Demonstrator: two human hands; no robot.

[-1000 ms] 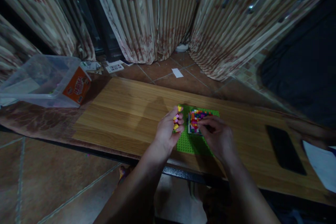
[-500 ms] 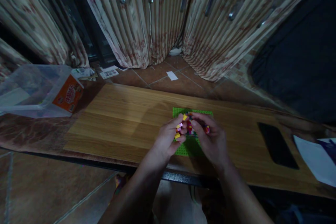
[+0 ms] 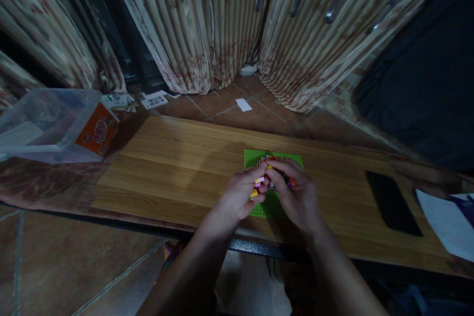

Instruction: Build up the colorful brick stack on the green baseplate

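Over a green studded baseplate [image 3: 274, 205] on the wooden board, both hands meet at the fingertips. My left hand [image 3: 242, 190] is closed around several small toy bricks [image 3: 255, 192], yellow and pink, which poke out between its fingers. My right hand [image 3: 296, 190] pinches a small yellow brick [image 3: 269, 168] at its thumb and fingertips, close against the left thumb. Behind and beneath the fingers lies a cluster of many-coloured bricks [image 3: 276, 158] on the baseplate, mostly hidden by the hands.
A clear plastic bin [image 3: 48, 126] with an orange label stands at the left. On the right of the wooden board [image 3: 177, 163] lies a black phone-like slab [image 3: 392, 202], beside white paper [image 3: 440, 222]. Striped curtains [image 3: 229, 24] hang behind.
My fingertips have come together; the yellow brick that stuck up from my left fingers is now between both hands' fingertips. The view has shifted slightly.
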